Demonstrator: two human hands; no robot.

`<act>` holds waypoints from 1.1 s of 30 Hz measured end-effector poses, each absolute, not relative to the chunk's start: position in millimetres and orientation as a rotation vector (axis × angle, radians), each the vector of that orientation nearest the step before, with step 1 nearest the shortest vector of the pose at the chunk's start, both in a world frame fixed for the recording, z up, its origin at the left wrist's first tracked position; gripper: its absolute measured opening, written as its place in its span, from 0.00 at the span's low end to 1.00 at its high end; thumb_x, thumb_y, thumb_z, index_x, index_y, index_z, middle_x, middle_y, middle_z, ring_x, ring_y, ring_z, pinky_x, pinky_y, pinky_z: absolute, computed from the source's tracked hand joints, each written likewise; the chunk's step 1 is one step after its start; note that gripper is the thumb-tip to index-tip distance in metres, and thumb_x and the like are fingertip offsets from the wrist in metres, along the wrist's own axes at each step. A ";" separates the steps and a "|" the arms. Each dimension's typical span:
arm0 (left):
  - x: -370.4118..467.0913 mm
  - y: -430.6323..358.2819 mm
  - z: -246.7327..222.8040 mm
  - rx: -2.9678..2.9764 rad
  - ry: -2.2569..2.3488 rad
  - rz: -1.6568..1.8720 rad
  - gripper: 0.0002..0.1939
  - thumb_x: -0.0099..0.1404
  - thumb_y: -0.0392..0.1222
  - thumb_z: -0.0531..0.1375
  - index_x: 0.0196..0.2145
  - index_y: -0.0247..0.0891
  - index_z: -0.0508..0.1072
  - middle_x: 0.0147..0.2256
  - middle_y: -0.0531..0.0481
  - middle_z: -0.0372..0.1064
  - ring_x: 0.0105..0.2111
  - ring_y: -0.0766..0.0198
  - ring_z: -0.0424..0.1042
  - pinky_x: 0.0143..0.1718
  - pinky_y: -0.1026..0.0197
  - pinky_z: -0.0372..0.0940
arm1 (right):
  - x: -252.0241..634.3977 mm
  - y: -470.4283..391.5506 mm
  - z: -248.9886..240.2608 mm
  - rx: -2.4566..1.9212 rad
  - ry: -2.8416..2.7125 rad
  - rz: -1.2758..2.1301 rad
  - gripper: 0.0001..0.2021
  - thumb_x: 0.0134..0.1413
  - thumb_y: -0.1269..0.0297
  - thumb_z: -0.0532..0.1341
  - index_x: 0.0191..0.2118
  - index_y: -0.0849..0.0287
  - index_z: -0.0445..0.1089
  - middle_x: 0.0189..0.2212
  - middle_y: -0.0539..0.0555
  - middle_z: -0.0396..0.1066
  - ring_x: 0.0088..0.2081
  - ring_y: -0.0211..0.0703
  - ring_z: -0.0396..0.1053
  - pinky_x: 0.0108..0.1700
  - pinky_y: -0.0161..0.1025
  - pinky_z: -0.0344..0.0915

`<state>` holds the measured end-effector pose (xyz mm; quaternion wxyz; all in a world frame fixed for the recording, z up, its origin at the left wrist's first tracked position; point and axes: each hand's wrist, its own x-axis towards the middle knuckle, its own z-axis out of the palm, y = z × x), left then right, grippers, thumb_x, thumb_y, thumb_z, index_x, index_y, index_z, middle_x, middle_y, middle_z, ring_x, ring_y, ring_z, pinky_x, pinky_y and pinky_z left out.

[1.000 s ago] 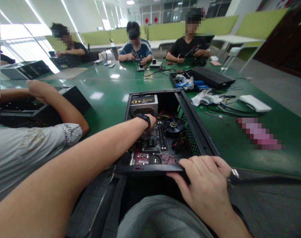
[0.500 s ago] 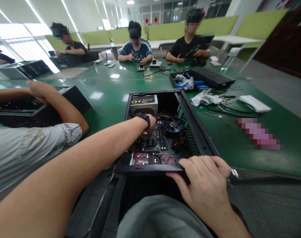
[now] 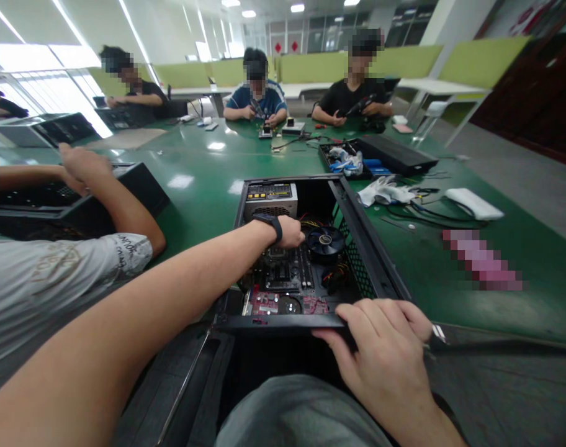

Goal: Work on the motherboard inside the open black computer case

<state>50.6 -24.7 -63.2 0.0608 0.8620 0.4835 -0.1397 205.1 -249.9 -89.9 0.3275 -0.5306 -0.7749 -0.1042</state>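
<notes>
Head view: right hand [image 3: 385,347] clamps near edge of one computer case [image 3: 283,322]; left hand [image 3: 290,231], grip unclear, beside one fan [image 3: 326,245]; green table [image 3: 199,202], far partitions [image 3: 311,68].

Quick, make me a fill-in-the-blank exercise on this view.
The left hand is inside the computer case, beside the black cooling ____.
The right hand grasps the case's ____ edge, not the far one.
The power supply sits in the case's far-____ corner.
The tabletop is coloured ____.
Missing words: fan; near; left; green.
</notes>
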 end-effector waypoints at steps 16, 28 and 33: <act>15.3 -12.6 9.4 2.660 1.693 0.386 0.23 0.74 0.47 0.43 0.37 0.37 0.75 0.39 0.41 0.77 0.41 0.57 0.74 0.44 0.58 0.63 | 216.6 -45.6 -90.2 -1.514 -2.122 -0.384 0.19 0.60 0.45 0.59 0.42 0.58 0.69 0.39 0.57 0.72 0.46 0.50 0.62 0.53 0.48 0.49; -7.3 -13.5 0.8 2.417 1.800 0.671 0.16 0.73 0.48 0.46 0.35 0.40 0.69 0.34 0.45 0.76 0.34 0.57 0.73 0.34 0.58 0.59 | 204.6 93.8 -74.3 -1.702 -2.139 -0.433 0.21 0.63 0.51 0.60 0.55 0.59 0.68 0.54 0.58 0.68 0.53 0.48 0.68 0.56 0.54 0.66; -22.1 -22.6 1.4 2.410 1.774 0.699 0.17 0.73 0.49 0.45 0.34 0.41 0.67 0.32 0.47 0.75 0.34 0.58 0.73 0.34 0.59 0.59 | 203.0 88.3 -74.3 -1.695 -2.167 -0.444 0.21 0.63 0.51 0.60 0.55 0.59 0.68 0.54 0.58 0.68 0.52 0.47 0.68 0.55 0.53 0.67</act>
